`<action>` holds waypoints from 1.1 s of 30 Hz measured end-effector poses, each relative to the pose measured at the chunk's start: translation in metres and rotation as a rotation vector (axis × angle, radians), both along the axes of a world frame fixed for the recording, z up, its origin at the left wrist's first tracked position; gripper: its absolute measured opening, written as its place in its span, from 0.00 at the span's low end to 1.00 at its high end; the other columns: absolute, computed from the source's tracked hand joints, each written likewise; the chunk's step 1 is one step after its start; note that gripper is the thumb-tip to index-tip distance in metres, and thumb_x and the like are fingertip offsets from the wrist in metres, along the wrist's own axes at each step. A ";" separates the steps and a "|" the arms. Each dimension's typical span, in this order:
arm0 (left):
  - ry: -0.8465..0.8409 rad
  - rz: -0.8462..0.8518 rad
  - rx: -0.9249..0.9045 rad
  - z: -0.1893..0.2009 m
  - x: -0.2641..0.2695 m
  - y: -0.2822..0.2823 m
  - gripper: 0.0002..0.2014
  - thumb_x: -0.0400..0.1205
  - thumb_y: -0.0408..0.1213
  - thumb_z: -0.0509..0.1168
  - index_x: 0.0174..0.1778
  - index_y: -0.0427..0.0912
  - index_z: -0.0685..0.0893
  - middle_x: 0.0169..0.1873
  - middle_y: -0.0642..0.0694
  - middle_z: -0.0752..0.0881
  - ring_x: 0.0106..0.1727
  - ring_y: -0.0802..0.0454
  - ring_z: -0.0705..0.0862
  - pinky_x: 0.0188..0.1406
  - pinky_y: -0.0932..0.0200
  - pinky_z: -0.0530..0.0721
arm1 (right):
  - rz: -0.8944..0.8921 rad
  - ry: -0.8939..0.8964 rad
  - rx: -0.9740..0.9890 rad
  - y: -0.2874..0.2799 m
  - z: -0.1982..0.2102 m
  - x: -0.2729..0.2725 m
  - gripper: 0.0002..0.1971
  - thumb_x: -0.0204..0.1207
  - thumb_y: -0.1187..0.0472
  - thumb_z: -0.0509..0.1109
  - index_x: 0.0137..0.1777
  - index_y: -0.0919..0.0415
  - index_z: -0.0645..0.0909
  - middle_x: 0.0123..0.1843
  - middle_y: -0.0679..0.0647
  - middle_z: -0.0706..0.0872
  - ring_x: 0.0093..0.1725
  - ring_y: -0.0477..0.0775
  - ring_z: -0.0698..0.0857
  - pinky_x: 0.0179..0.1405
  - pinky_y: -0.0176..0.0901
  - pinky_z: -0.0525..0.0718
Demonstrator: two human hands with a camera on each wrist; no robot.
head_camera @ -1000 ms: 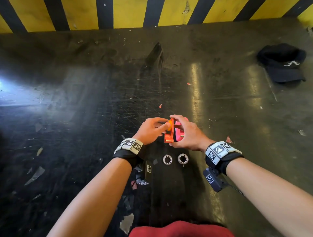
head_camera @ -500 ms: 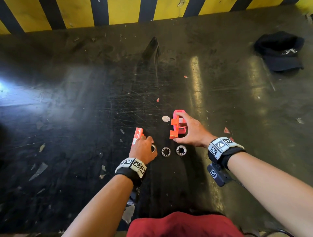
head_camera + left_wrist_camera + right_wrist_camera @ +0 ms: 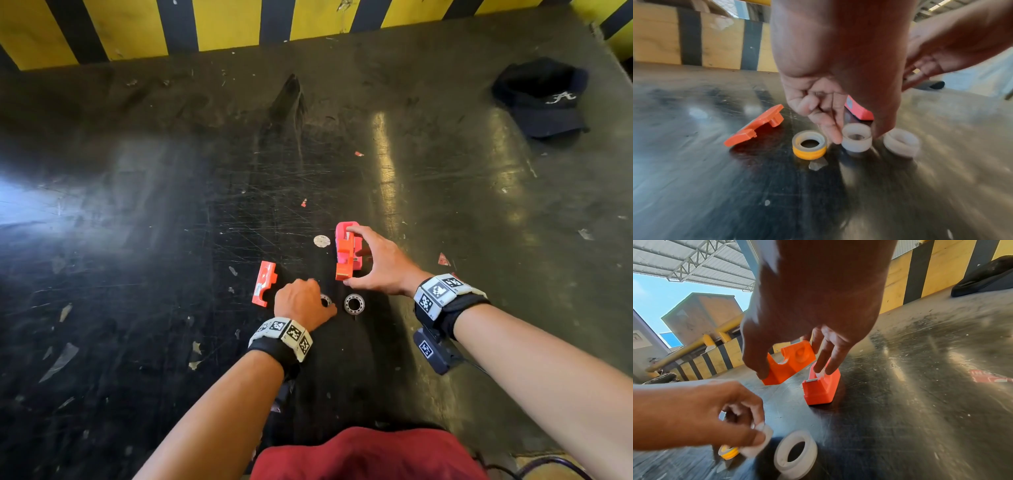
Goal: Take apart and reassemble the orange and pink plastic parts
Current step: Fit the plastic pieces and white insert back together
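My right hand [image 3: 352,255] grips an orange side panel [image 3: 791,365] by thumb and forefinger, tilted beside the pink tape-dispenser body [image 3: 356,245]; its other fingers [image 3: 823,363] touch that body [image 3: 821,391], which stands on the table. A second orange panel [image 3: 263,283] lies flat to the left. My left hand [image 3: 857,135] pinches the middle white ring [image 3: 856,146] of a row on the table, between a yellow-and-white spool [image 3: 809,145] and another white ring [image 3: 901,143]. From the head view my left hand [image 3: 310,291] hides the spool and most of the pinched ring.
The scratched dark table [image 3: 171,205] ends at a yellow-and-black striped wall [image 3: 222,24] at the back. A black cap [image 3: 544,99] lies at the far right. Small paper scraps and a round white sticker [image 3: 322,241] are scattered about.
The left hand pulled one orange panel off, laid it on the table at the left and moved to the rings. The right hand lowered the pink body onto the table.
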State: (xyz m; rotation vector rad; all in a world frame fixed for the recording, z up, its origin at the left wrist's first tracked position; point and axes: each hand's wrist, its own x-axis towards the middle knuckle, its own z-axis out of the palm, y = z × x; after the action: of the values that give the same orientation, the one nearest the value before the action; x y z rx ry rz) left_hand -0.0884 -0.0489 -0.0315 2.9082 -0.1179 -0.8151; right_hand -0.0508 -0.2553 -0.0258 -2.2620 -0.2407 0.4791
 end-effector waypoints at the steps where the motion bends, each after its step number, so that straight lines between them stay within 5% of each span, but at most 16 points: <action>1: -0.008 0.064 -0.087 -0.001 0.004 0.004 0.22 0.80 0.60 0.70 0.55 0.44 0.86 0.46 0.45 0.92 0.46 0.46 0.92 0.44 0.52 0.90 | 0.000 0.001 0.000 -0.001 0.000 0.000 0.53 0.66 0.52 0.90 0.87 0.51 0.63 0.80 0.52 0.78 0.73 0.52 0.80 0.67 0.40 0.73; 5: 0.005 0.329 -0.684 0.010 0.032 0.024 0.16 0.78 0.47 0.79 0.60 0.48 0.88 0.49 0.52 0.94 0.49 0.58 0.93 0.55 0.56 0.93 | 0.001 0.006 0.014 -0.004 0.004 -0.001 0.52 0.66 0.53 0.90 0.87 0.50 0.63 0.78 0.52 0.80 0.70 0.50 0.81 0.69 0.42 0.77; 8: 0.012 0.322 -0.890 0.027 0.048 0.032 0.19 0.77 0.38 0.81 0.62 0.53 0.88 0.54 0.54 0.94 0.50 0.57 0.95 0.60 0.55 0.93 | 0.015 0.015 0.035 -0.001 0.007 -0.001 0.51 0.66 0.54 0.89 0.86 0.48 0.64 0.76 0.51 0.82 0.69 0.51 0.83 0.63 0.29 0.75; 10: 0.033 0.306 -0.932 0.035 0.052 0.034 0.20 0.78 0.35 0.80 0.65 0.50 0.88 0.56 0.54 0.93 0.53 0.55 0.96 0.61 0.56 0.92 | 0.023 0.010 0.073 0.004 0.008 -0.001 0.50 0.66 0.56 0.89 0.84 0.46 0.65 0.74 0.51 0.83 0.66 0.51 0.85 0.59 0.23 0.78; 14: 0.035 0.304 -0.958 0.041 0.051 0.036 0.20 0.79 0.33 0.79 0.68 0.45 0.87 0.58 0.53 0.93 0.54 0.55 0.95 0.62 0.56 0.92 | 0.018 0.004 0.114 0.012 0.010 -0.001 0.50 0.62 0.54 0.90 0.82 0.44 0.66 0.70 0.51 0.84 0.63 0.54 0.89 0.65 0.43 0.89; 20: 0.047 0.308 -0.943 0.043 0.048 0.038 0.20 0.80 0.33 0.79 0.67 0.47 0.87 0.54 0.59 0.92 0.53 0.60 0.95 0.61 0.56 0.92 | 0.026 -0.005 0.140 0.013 0.009 -0.003 0.50 0.62 0.56 0.90 0.83 0.46 0.67 0.71 0.51 0.83 0.64 0.51 0.87 0.53 0.18 0.81; 33: -0.006 0.322 -0.949 0.042 0.043 0.041 0.22 0.80 0.31 0.78 0.70 0.49 0.89 0.63 0.50 0.93 0.59 0.54 0.94 0.66 0.43 0.91 | 0.069 0.012 0.111 0.013 0.011 0.000 0.52 0.63 0.56 0.91 0.84 0.47 0.65 0.73 0.50 0.80 0.68 0.51 0.84 0.51 0.17 0.80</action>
State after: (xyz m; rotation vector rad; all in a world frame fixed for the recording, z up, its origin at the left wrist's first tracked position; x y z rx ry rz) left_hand -0.0451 -0.0081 0.0102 1.9625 -0.0206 -0.4933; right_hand -0.0504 -0.2425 -0.0150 -2.1480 -0.3322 0.5035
